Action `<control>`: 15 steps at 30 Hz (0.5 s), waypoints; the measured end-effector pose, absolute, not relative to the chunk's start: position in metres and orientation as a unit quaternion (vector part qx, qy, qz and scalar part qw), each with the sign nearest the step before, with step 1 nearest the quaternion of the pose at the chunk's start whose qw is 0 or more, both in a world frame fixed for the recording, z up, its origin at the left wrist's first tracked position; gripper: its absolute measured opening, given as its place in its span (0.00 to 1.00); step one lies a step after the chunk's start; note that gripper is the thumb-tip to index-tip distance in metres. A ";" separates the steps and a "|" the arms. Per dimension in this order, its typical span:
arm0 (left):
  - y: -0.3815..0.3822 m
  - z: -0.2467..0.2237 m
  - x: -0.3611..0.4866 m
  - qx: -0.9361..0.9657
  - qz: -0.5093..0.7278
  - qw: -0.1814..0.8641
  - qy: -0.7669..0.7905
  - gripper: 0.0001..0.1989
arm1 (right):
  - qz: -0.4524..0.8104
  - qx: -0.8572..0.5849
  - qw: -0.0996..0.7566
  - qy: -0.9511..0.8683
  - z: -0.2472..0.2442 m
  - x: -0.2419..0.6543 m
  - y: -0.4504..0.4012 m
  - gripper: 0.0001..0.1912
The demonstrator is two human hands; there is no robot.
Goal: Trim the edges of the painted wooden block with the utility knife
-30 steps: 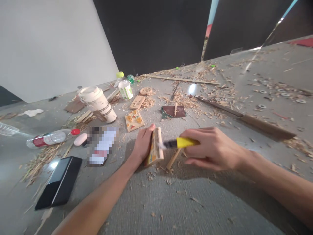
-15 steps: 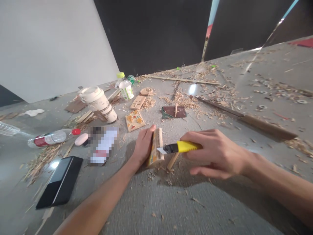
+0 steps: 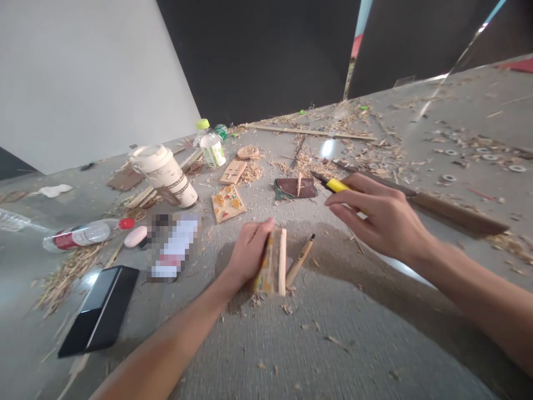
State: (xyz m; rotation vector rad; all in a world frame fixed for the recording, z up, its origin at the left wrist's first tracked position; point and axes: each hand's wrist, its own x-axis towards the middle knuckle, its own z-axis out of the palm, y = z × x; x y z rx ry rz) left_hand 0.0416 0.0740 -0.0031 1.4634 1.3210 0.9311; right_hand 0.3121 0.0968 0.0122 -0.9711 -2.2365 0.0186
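Observation:
My left hand [image 3: 251,251] is closed on a small wooden block [image 3: 275,261], tilted on its edge, with yellow paint on its left face. In my right hand [image 3: 375,214] is a yellow utility knife [image 3: 338,186], raised to the right and away from the block. Its dark tip points up and left, near a dark red folded pouch [image 3: 300,188] with a small wooden stick on it. Just right of the block lies a slim wooden tool [image 3: 303,256] with a dark tip. Fine shavings lie around the block's lower end.
At left stand a cream cup [image 3: 164,175] and a green-capped bottle [image 3: 211,145]. A red-capped bottle [image 3: 89,234], a phone [image 3: 175,244] and a black case [image 3: 100,311] lie nearer. Carved wooden plaques [image 3: 228,203] are beyond my left hand. A long wooden-handled tool [image 3: 458,214] lies at right.
My right hand has drawn the knife off the block, up and to the right. The block has turned and shifted slightly right in my left hand. More of the slim wooden tool shows.

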 end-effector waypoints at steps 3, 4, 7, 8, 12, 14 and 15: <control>0.084 -0.015 0.036 0.549 0.414 0.456 0.565 0.24 | 0.081 -0.303 0.295 -0.902 0.010 0.304 0.089 0.11; 0.088 -0.018 0.034 0.544 0.429 0.448 0.565 0.23 | 0.100 -0.280 0.270 -0.916 0.010 0.300 0.085 0.11; 0.093 -0.019 0.031 0.545 0.451 0.419 0.569 0.22 | 0.144 -0.232 0.227 -0.935 0.010 0.291 0.074 0.11; 0.093 -0.017 0.031 0.546 0.450 0.412 0.574 0.22 | 0.156 -0.220 0.224 -0.937 0.011 0.289 0.072 0.10; 0.090 -0.011 0.033 0.558 0.429 0.405 0.584 0.22 | 0.171 -0.196 0.229 -0.938 0.015 0.289 0.070 0.06; 0.090 -0.011 0.034 0.568 0.417 0.413 0.577 0.23 | 0.174 -0.193 0.236 -0.936 0.016 0.289 0.070 0.05; 0.090 -0.012 0.033 0.571 0.413 0.418 0.573 0.23 | 0.177 -0.192 0.241 -0.935 0.016 0.289 0.070 0.04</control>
